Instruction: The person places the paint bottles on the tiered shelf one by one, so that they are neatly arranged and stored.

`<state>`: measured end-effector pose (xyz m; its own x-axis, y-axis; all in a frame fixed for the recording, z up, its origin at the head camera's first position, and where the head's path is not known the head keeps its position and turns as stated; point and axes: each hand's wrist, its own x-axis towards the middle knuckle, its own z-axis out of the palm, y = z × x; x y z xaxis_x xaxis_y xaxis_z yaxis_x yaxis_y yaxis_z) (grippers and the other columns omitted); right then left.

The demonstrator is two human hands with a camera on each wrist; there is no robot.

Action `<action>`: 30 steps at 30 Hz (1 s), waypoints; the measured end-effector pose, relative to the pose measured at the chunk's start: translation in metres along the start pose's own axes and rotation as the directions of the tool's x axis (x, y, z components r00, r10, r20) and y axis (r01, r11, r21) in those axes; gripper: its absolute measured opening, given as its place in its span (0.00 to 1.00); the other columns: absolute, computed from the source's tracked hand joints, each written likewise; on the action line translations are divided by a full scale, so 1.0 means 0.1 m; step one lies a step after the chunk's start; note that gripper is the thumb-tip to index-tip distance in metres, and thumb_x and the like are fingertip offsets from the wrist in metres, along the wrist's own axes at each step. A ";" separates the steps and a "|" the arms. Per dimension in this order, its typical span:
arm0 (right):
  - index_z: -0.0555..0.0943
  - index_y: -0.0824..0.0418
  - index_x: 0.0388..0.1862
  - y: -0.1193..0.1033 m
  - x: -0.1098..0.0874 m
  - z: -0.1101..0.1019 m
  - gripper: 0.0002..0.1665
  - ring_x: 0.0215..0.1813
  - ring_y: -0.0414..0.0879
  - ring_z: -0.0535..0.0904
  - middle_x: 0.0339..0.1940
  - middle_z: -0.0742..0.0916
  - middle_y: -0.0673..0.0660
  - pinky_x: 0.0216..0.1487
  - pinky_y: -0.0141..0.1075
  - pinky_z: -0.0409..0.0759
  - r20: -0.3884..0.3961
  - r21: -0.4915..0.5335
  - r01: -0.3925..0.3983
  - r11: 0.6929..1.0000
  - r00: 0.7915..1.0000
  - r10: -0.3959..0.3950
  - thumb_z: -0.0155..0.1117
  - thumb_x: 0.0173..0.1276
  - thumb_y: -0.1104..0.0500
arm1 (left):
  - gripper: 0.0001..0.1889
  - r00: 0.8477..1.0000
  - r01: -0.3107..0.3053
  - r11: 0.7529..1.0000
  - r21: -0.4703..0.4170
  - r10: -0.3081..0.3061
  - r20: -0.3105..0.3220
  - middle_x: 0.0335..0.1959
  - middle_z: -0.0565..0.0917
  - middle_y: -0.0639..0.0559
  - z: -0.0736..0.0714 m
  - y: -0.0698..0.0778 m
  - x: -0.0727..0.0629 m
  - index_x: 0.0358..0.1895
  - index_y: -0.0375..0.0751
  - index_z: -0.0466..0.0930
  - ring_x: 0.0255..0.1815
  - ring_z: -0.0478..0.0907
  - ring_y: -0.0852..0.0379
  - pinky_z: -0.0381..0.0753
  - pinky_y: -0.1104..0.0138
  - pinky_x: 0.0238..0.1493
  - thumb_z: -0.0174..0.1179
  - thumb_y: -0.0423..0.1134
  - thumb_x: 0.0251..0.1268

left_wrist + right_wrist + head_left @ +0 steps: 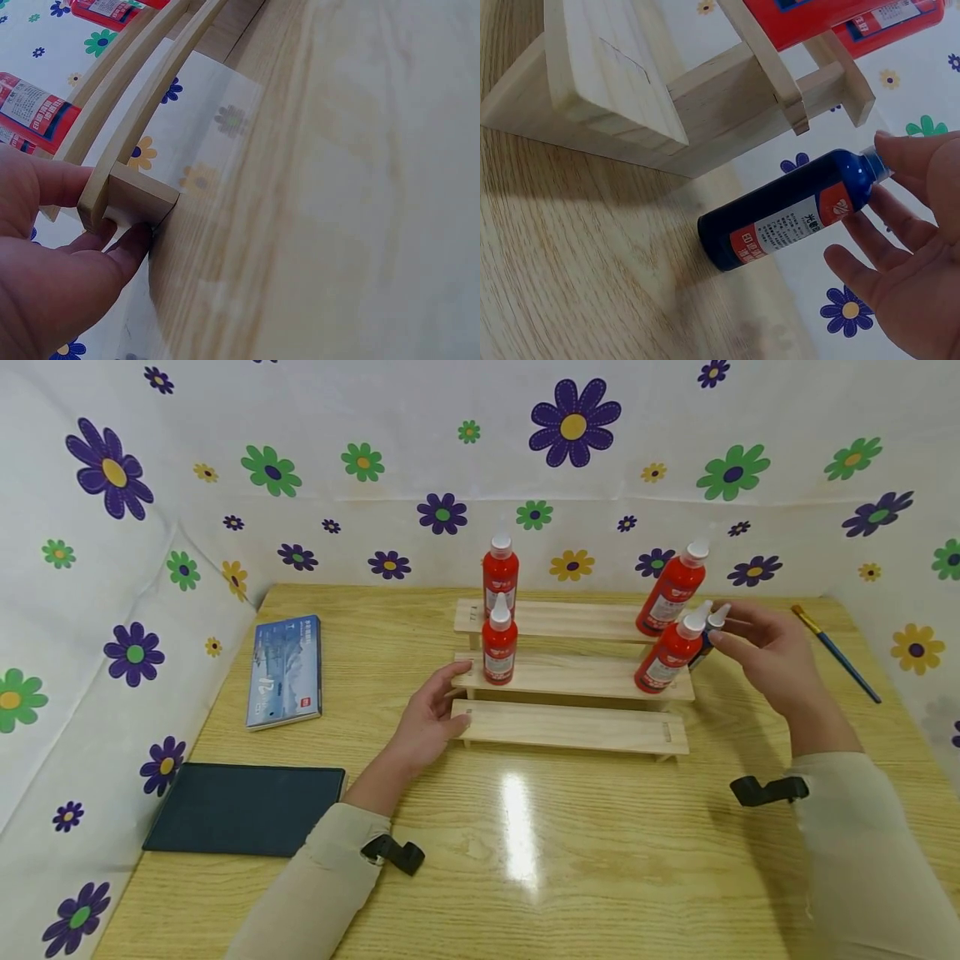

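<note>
A three-step wooden rack (570, 724) stands on the table. My left hand (423, 718) grips its left end, thumb and fingers around the end of a step in the left wrist view. Beyond the rack's right end, my right hand (772, 656) pinches a dark blue paint bottle (787, 214) at its white neck and nozzle, the lower fingers spread loosely behind. That bottle is tilted and partly hidden by a red bottle in the head view. Red paint bottles stand on the rack: front left (500, 656), back left (501, 575), back right (670, 597), front right (666, 667).
To the left lie a blue illustrated box (285, 672) and a dark flat notebook-like item (243, 810). A paintbrush (840, 656) with a blue handle lies at the right. Flower-patterned cloth (390, 410) walls the table at the back and sides.
</note>
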<state>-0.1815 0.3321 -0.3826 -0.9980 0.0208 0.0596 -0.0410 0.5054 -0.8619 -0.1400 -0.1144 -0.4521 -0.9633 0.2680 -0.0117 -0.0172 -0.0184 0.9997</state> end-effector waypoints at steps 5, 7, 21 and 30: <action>0.76 0.53 0.71 0.01 0.00 0.01 0.26 0.63 0.46 0.73 0.66 0.78 0.52 0.63 0.36 0.73 -0.004 -0.032 -0.020 0.999 1.000 0.020 0.60 0.76 0.54 | 0.39 1.000 -0.006 1.000 0.001 0.006 0.005 0.71 0.68 0.51 0.00 -0.01 0.00 0.73 0.50 0.68 0.67 0.68 0.48 0.64 0.56 0.68 0.55 0.13 0.62; 0.76 0.53 0.70 0.01 0.00 0.02 0.25 0.64 0.48 0.73 0.66 0.78 0.53 0.65 0.40 0.71 -0.016 -0.024 -0.036 0.999 0.999 0.035 0.61 0.76 0.54 | 0.39 1.000 -0.003 1.000 -0.001 0.003 0.002 0.71 0.68 0.50 0.00 0.00 0.00 0.73 0.50 0.68 0.67 0.68 0.48 0.65 0.56 0.68 0.56 0.13 0.62; 0.79 0.55 0.56 0.04 -0.03 0.06 0.20 0.57 0.40 0.75 0.59 0.79 0.51 0.59 0.37 0.76 -0.118 -0.008 -0.127 0.992 0.985 0.125 0.68 0.69 0.48 | 0.39 1.000 0.000 1.000 -0.002 0.000 0.001 0.71 0.69 0.49 0.00 0.01 -0.01 0.73 0.50 0.68 0.67 0.69 0.47 0.68 0.55 0.66 0.56 0.12 0.61; 0.79 0.58 0.60 0.10 -0.04 0.08 0.24 0.57 0.41 0.76 0.59 0.79 0.53 0.51 0.26 0.77 -0.114 0.043 -0.086 0.995 0.989 0.090 0.70 0.68 0.52 | 0.39 1.000 -0.006 1.000 0.008 0.006 0.000 0.71 0.68 0.50 0.00 0.00 -0.01 0.73 0.50 0.68 0.67 0.69 0.47 0.67 0.55 0.67 0.56 0.13 0.61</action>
<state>-0.1782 0.3308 -0.3956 -0.9856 0.1646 0.0389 0.0427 0.4644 -0.8846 -0.1389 -0.1149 -0.4522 -0.9633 0.2682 -0.0058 -0.0094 -0.0122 0.9999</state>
